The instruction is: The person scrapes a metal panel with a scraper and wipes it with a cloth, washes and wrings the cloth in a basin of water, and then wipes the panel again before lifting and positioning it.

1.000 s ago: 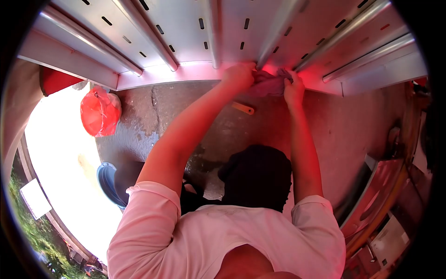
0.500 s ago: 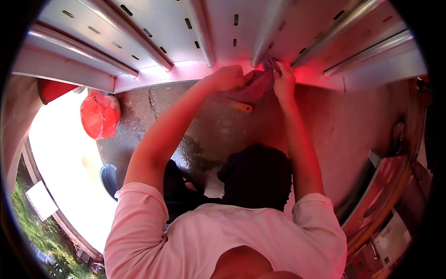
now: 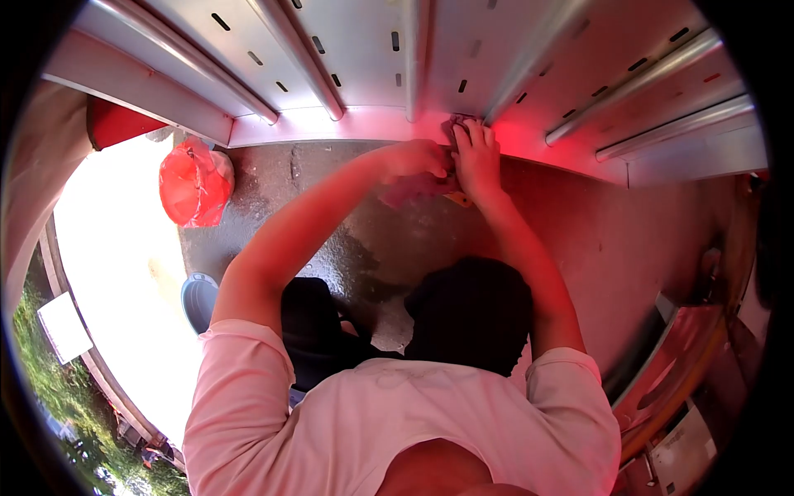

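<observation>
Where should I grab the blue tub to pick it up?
I'd take the tub by its far rim, coming from above, thumb outside and fingers inside. It's open and hollow, and that edge shows clearly, while the left sleeve crowds the near side.

two hands (image 3: pixel 477 161); one cloth (image 3: pixel 413 189); six metal tubes (image 3: pixel 416 62); one red bag (image 3: pixel 188 186); one blue tub (image 3: pixel 198 302)

The lone head view looks down and forward over the nearby shirt (image 3: pixel 447 397) toward the farther slotted metal panel (image 3: pixel 368 70).
</observation>
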`<control>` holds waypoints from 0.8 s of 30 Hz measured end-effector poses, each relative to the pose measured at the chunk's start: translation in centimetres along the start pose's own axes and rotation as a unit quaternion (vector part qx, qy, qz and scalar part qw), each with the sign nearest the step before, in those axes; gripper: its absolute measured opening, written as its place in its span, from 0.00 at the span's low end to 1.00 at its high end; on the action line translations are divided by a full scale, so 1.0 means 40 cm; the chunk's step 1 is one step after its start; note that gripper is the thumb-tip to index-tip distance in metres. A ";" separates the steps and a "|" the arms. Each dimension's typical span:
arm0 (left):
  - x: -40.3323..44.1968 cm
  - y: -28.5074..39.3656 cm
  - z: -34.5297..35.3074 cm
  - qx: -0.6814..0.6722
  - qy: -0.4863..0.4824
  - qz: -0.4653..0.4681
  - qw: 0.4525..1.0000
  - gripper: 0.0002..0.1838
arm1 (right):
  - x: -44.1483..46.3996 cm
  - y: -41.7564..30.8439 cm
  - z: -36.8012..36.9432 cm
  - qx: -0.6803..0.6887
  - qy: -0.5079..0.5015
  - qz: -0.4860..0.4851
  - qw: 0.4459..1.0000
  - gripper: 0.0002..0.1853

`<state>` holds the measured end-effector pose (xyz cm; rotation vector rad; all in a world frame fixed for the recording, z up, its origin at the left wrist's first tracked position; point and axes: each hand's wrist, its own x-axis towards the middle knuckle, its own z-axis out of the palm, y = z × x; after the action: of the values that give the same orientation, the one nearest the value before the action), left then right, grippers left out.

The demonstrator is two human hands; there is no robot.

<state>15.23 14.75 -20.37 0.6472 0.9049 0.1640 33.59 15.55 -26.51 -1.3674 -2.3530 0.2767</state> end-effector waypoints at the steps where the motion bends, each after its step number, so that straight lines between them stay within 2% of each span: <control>1: 0.005 -0.026 -0.004 0.044 0.024 0.033 0.998 0.21 | 0.012 0.022 0.003 0.067 -0.052 0.008 0.996 0.24; 2: -0.004 -0.035 -0.003 0.087 0.049 0.063 0.993 0.22 | 0.035 0.019 -0.004 0.091 -0.021 -0.001 0.996 0.24; 3: -0.013 -0.048 -0.006 0.018 0.033 0.099 0.994 0.22 | 0.040 0.011 -0.012 0.117 0.005 -0.002 0.993 0.24; 5: -0.010 -0.053 -0.021 -0.092 0.113 0.111 0.983 0.20 | 0.073 -0.020 -0.015 0.129 0.098 -0.006 0.987 0.23; 7: -0.007 -0.076 -0.025 -0.203 0.180 0.117 0.955 0.16 | 0.040 -0.037 0.031 0.066 0.039 -0.034 0.996 0.23; 8: -0.014 -0.084 -0.044 -0.217 0.153 0.073 0.961 0.15 | 0.054 -0.040 0.051 0.031 0.019 -0.054 0.998 0.23; 10: -0.042 -0.125 -0.046 -0.257 0.093 -0.019 0.962 0.14 | 0.072 -0.067 0.027 0.154 -0.069 -0.062 0.984 0.24; 11: -0.079 -0.131 -0.026 -0.281 0.077 -0.003 0.957 0.14 | 0.077 -0.095 -0.004 0.211 -0.116 -0.059 0.969 0.24; 14: -0.164 -0.143 -0.042 -0.334 0.056 0.040 0.940 0.14 | 0.113 -0.190 -0.015 0.193 -0.041 -0.129 0.972 0.26; 16: -0.174 -0.172 -0.101 -0.361 0.066 0.046 0.929 0.15 | 0.124 -0.224 0.029 0.121 -0.040 -0.144 0.981 0.25; 17: -0.161 -0.201 -0.133 -0.358 0.112 0.054 0.925 0.14 | 0.112 -0.218 0.085 0.074 -0.053 -0.147 0.985 0.25; 18: -0.168 -0.213 -0.146 -0.359 0.097 0.079 0.925 0.15 | 0.107 -0.214 0.128 0.025 -0.066 -0.151 0.986 0.24; 19: -0.180 -0.221 -0.156 -0.360 0.083 0.104 0.923 0.16 | 0.118 -0.229 0.137 0.015 -0.049 -0.156 0.986 0.18; 22: -0.207 -0.246 -0.181 -0.379 0.039 0.131 0.915 0.19 | 0.167 -0.246 0.147 0.057 -0.115 -0.124 0.984 0.17; 23: -0.208 -0.252 -0.190 -0.384 0.022 0.129 0.914 0.21 | 0.184 -0.260 0.162 0.071 -0.125 -0.102 0.984 0.19; 24: -0.206 -0.256 -0.200 -0.381 0.023 0.140 0.914 0.20 | 0.197 -0.271 0.185 0.097 -0.113 -0.122 0.981 0.19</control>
<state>2.60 6.93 -24.35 0.0348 0.7085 0.7531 18.40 17.14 -27.29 -0.9909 -2.5665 0.5976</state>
